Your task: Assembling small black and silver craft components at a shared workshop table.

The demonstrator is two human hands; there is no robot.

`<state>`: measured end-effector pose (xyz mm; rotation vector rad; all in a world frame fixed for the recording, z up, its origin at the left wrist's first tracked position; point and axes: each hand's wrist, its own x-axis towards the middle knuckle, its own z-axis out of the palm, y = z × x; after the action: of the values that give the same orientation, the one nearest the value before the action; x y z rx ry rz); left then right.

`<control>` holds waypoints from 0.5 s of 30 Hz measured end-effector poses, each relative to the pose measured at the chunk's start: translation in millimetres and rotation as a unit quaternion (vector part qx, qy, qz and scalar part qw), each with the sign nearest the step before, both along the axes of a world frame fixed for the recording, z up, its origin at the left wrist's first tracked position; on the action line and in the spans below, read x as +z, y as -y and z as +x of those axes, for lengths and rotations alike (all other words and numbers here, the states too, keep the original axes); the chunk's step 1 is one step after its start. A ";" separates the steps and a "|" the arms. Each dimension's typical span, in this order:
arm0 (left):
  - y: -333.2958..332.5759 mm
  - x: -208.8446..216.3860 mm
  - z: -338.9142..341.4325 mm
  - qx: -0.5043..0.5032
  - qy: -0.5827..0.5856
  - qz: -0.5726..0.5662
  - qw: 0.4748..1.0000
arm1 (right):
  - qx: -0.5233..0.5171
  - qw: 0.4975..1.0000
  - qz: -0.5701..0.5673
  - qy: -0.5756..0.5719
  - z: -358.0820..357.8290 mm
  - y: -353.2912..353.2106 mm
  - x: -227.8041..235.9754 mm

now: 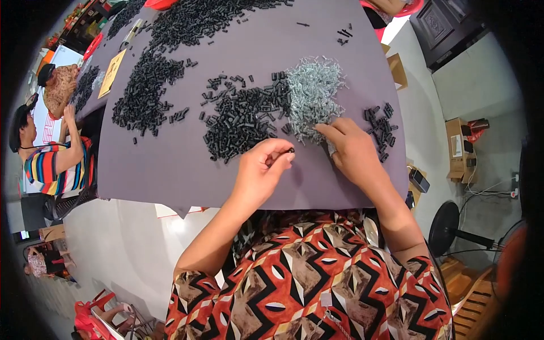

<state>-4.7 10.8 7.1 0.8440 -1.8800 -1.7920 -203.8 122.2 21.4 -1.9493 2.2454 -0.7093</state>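
Note:
My left hand (262,170) is closed in a pinch on a small black tube piece (291,150), whose end shows at the fingertips. It is just in front of a pile of short black tube pieces (238,116). My right hand (356,148) reaches to the near edge of a heap of small clear, silvery pieces (314,93). Its forefinger stretches onto the heap, with the thumb apart below. No held piece shows in the right hand. To its right lies a smaller group of black tube pieces (381,127).
More black pieces (144,90) are heaped at the left and far side of the grey-covered table (164,170). A yellow card (112,73) lies by the left edge. Two people (56,147) sit at the left. A black fan (445,226) and boxes stand on the right.

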 end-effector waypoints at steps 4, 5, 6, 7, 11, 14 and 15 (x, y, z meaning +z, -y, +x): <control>4.2 -2.2 0.9 -0.010 -0.040 0.047 0.998 | 0.007 0.998 -0.058 0.031 13.7 3.1 -1.9; 2.6 -1.6 0.0 -0.010 -0.043 0.056 0.997 | 0.016 0.997 -0.063 0.038 13.4 3.2 -6.8; 0.5 -0.8 -0.7 -0.011 -0.045 0.064 0.997 | 0.025 0.996 -0.069 0.046 12.8 2.4 -10.5; 0.3 -1.9 -1.0 -0.011 -0.043 0.062 0.997 | 0.025 0.996 -0.072 0.048 11.3 2.9 -12.9; 0.7 -15.6 -0.1 -0.015 -0.054 0.085 0.995 | 0.026 0.993 -0.072 0.094 7.8 0.7 -15.5; -0.8 -13.8 -2.1 -0.018 -0.047 0.092 0.994 | 0.017 0.970 -0.083 0.227 12.0 -3.2 -10.2; -1.9 -12.3 -3.2 -0.014 -0.041 0.098 0.994 | 0.009 0.941 -0.080 0.329 15.2 -4.0 -8.2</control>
<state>-7.8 12.7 -5.2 0.8006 -1.6931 -2.0229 -188.5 126.3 13.3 -1.4660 1.7926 -1.3349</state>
